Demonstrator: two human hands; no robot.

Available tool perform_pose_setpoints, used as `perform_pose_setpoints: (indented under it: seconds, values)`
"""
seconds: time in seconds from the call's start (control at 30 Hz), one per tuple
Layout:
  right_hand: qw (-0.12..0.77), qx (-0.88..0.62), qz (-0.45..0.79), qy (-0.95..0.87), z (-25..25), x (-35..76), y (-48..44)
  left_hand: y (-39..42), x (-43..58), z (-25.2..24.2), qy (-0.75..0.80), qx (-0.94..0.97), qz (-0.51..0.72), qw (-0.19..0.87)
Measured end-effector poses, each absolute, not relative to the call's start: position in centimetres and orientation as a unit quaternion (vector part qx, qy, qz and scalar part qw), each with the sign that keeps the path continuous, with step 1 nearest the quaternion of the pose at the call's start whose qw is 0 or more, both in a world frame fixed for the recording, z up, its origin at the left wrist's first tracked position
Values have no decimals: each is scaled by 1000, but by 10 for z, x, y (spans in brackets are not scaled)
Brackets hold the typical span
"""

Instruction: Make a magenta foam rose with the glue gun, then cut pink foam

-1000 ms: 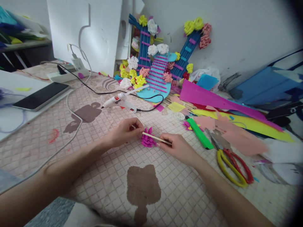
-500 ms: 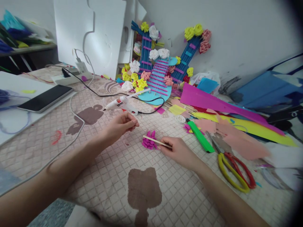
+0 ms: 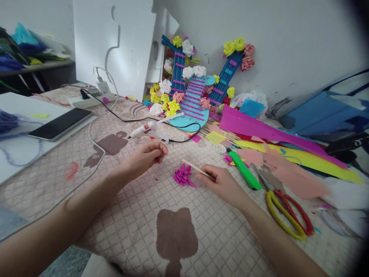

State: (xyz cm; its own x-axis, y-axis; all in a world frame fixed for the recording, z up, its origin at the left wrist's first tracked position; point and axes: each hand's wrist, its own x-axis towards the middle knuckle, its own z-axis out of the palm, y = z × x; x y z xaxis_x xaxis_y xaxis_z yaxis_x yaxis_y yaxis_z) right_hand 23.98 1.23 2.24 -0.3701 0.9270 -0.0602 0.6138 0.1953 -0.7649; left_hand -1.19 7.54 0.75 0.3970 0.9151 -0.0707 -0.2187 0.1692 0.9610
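My right hand (image 3: 223, 185) is closed round a thin wooden stick (image 3: 193, 166), which points up and left past the fingertips. Just left of these fingers a magenta paper flower (image 3: 182, 175) with pointed petals lies on the quilted table cover (image 3: 138, 215). The stick's tip is over the flower's far side; whether they touch I cannot tell. Farther left, my left hand (image 3: 150, 156) hovers with its fingers curled in, and nothing shows between them. Behind it rests a white glue gun (image 3: 147, 130) with a glue stick in its back, its black cable running off.
On the right lie a green cutter (image 3: 244, 169), scissors (image 3: 284, 211) with red and yellow handles, and coloured paper sheets (image 3: 271, 140). A phone (image 3: 61, 124) sits at left near a power strip (image 3: 92, 99). Flower-decorated blue models (image 3: 191, 102) stand at the back.
The stick has shifted from across the flower's middle to its far edge, and the right hand has drawn slightly right. The left fingers have curled in more. The view has tilted a little.
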Motion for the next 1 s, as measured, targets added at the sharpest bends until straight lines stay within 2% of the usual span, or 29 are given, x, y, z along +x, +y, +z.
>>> perform_pose_setpoints:
  seconds: [0.37, 0.57, 0.77, 0.87, 1.0]
  values:
    - [269, -541, 348, -717, 24, 240, 15, 67, -6, 8, 302, 519, 375, 706]
    - [270, -548, 332, -719, 21, 242, 17, 69, -7, 9, 298, 505, 366, 722]
    - [275, -547, 294, -734, 18, 246, 13, 64, -8, 19, 428, 682, 383, 453]
    - [246, -531, 262, -767, 18, 249, 8, 62, -11, 21, 497, 725, 353, 321]
    - [193, -500, 233, -812, 18, 250, 4, 63, -12, 18, 496, 738, 375, 263]
